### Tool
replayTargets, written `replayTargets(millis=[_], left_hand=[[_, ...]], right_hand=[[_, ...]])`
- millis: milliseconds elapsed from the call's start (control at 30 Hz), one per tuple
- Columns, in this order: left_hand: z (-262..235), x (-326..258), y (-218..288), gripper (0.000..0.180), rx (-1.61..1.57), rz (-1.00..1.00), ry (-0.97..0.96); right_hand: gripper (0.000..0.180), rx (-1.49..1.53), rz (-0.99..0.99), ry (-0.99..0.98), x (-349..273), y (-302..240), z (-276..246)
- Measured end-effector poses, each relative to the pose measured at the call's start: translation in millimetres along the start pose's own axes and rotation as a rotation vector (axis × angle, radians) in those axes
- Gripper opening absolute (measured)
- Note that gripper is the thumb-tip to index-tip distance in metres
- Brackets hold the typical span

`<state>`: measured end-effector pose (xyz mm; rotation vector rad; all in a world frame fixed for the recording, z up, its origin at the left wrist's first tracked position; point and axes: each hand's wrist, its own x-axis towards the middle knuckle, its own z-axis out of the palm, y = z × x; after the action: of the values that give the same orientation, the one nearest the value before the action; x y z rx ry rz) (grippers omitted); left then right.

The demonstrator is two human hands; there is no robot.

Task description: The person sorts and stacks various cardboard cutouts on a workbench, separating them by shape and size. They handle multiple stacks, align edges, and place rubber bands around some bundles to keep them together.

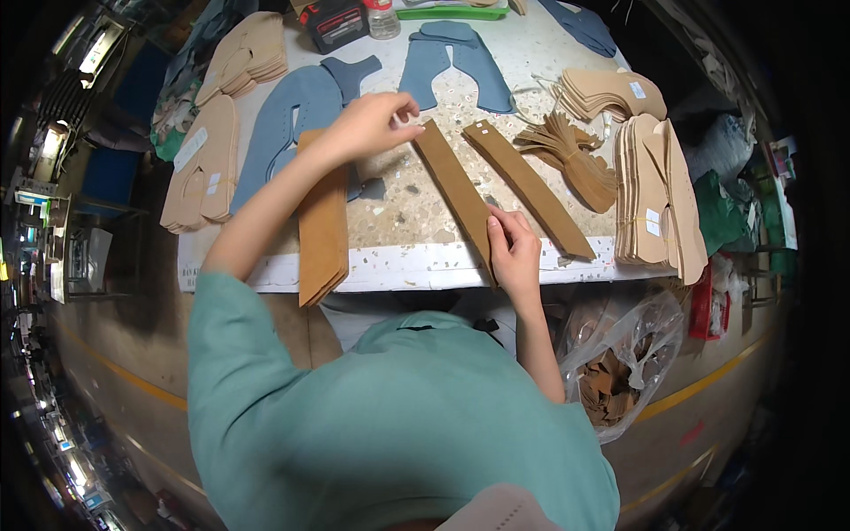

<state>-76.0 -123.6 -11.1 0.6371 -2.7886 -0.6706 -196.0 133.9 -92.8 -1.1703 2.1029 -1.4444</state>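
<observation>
A long brown leather-like strip (453, 181) lies slanting on the table, its near end at the front edge. My right hand (515, 252) grips that near end between thumb and fingers. At the far end is my left hand (376, 126), its fingers bent and apart from the thumb. The thumb tip is at the strip's end, where a small white spot shows. Right of it lies another brown strip pile (531, 190) with small white labels at its far end. Under my left forearm, a stack of brown strips (323, 221) overhangs the front edge.
Blue cut pieces (453, 66) lie at the back and left. Bundled beige pieces (642, 190) stand on the right, near a fanned brown bundle (575, 164); more beige stacks (202, 164) are left. A clear bag (620, 372) of brown scraps sits below the table's right side.
</observation>
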Motion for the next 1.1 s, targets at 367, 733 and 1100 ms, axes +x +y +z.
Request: replayTargets(millis=[367, 733, 1100], left_hand=[[62.9, -156.1, 84.3, 0.053, -1.053, -0.417, 0.181], [95.0, -126.3, 69.0, 0.062, -0.815, -0.339, 0.276], [134.7, -78.7, 117.5, 0.058, -0.793, -0.266, 0.324]], right_hand=[[0.033, 0.150, 0.060, -0.264, 0.4, -23.4, 16.1], [0.023, -0.538, -0.170, 0.124, 48.4, 6.3, -76.9], [0.029, -0.269, 0.063, -0.096, 13.0, 12.4, -59.9]])
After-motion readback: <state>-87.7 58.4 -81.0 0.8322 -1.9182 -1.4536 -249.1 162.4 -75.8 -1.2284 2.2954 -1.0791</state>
